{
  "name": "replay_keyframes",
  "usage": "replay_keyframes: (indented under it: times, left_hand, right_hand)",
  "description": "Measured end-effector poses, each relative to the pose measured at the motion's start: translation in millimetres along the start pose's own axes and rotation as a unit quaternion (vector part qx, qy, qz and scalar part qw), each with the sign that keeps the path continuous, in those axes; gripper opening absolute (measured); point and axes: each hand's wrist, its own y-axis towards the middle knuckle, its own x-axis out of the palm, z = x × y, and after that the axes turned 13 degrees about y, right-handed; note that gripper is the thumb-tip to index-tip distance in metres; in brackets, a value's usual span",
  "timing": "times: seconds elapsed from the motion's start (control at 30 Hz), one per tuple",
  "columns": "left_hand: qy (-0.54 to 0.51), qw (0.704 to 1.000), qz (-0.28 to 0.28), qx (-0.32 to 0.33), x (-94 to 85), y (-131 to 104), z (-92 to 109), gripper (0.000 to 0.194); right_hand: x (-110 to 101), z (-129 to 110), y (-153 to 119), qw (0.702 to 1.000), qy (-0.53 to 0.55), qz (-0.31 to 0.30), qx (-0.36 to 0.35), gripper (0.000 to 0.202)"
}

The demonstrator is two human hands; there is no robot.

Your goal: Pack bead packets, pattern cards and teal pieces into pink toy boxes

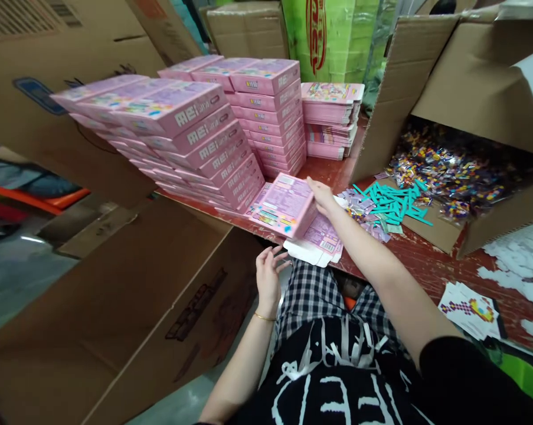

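Gripping pink printed box at its right edge with right hand, fingers bent on the side, thumb unclear. Holding left hand partly open and empty, fingers loosely spread, just off red table. Has box over unfolded cartons, near stacked pink boxes, left of teal plastic pieces.

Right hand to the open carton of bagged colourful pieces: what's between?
Small purple packets, then a heap of turquoise sticks, lie between the right hand and the carton; head view.
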Motion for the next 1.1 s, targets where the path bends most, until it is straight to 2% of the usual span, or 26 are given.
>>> replay_keyframes:
  times: [0.03,0.1,0.17,0.27,0.37,0.43,0.5,0.6,0.67,0.73,0.8,0.87,0.9,0.97,1.03,1.1]
  left_hand:
    - [0.036,0.999,-0.01,0.026,-1.5,1.6,-0.9,0.031]
    - [0.128,0.987,-0.046,0.091,-1.4,6.5,-1.9,0.026]
    - [0.223,0.957,-0.087,0.166,3.9,16.2,-1.9,0.024]
    - [0.35,0.889,-0.131,0.265,23.1,39.1,-5.0,0.033]
    - [0.454,0.832,-0.133,0.288,48.6,60.7,-19.2,0.065]
    - [0.494,0.816,-0.12,0.277,61.8,68.7,-32.6,0.085]
    - [0.506,0.81,-0.115,0.271,68.3,71.7,-42.3,0.096]
    - [0.507,0.811,-0.113,0.269,67.8,71.0,-35.0,0.107]
    - [0.499,0.816,-0.091,0.279,64.8,68.3,-11.8,0.113]
    - [0.466,0.831,-0.069,0.296,61.8,63.7,21.5,0.112]
    - [0.407,0.861,-0.085,0.294,59.1,56.3,55.3,0.089]
    - [0.346,0.89,-0.133,0.265,56.6,45.6,79.7,0.055]
    - [0.318,0.903,-0.157,0.241,55.3,38.8,86.3,0.044]
    - [0.258,0.929,-0.198,0.176,52.9,22.4,87.1,0.036]
    - [0.183,0.955,-0.211,0.098,50.4,2.3,74.8,0.037]
    - [0.116,0.969,-0.218,0.025,48.6,-20.1,56.8,0.041]
  right_hand:
    - [13.1,-2.0,16.3,0.996,-0.083,-0.014,0.007,0.056]
    - [23.8,-1.5,35.5,0.972,-0.233,-0.027,0.019,0.049]
    - [16.6,4.3,37.9,0.947,-0.318,-0.024,0.033,0.039]
    - [-10.6,14.7,23.0,0.925,-0.375,-0.008,0.061,0.034]
    - [-35.6,17.3,8.9,0.896,-0.434,0.016,0.096,0.053]
    - [-47.1,13.9,7.1,0.883,-0.453,0.018,0.119,0.063]
    - [-55.7,7.2,9.7,0.884,-0.449,-0.001,0.132,0.056]
    - [-63.1,-8.6,11.4,0.904,-0.409,-0.044,0.117,0.033]
    - [-62.1,-24.1,5.5,0.938,-0.328,-0.093,0.061,0.031]
    - [-55.3,-43.9,-7.5,0.966,-0.199,-0.163,-0.019,0.038]
    - [-45.4,-65.8,-26.0,0.966,-0.086,-0.225,-0.094,0.045]
    - [-38.0,-85.2,-48.3,0.957,-0.058,-0.237,-0.154,0.047]
    - [-37.0,-92.3,-60.6,0.956,-0.068,-0.213,-0.189,0.047]
    - [-43.2,-98.5,-88.0,0.95,-0.12,-0.109,-0.266,0.044]
    - [-59.9,-92.2,-119.2,0.927,-0.187,0.03,-0.324,0.043]
    - [-83.3,-74.4,-152.8,0.905,-0.233,0.125,-0.334,0.055]
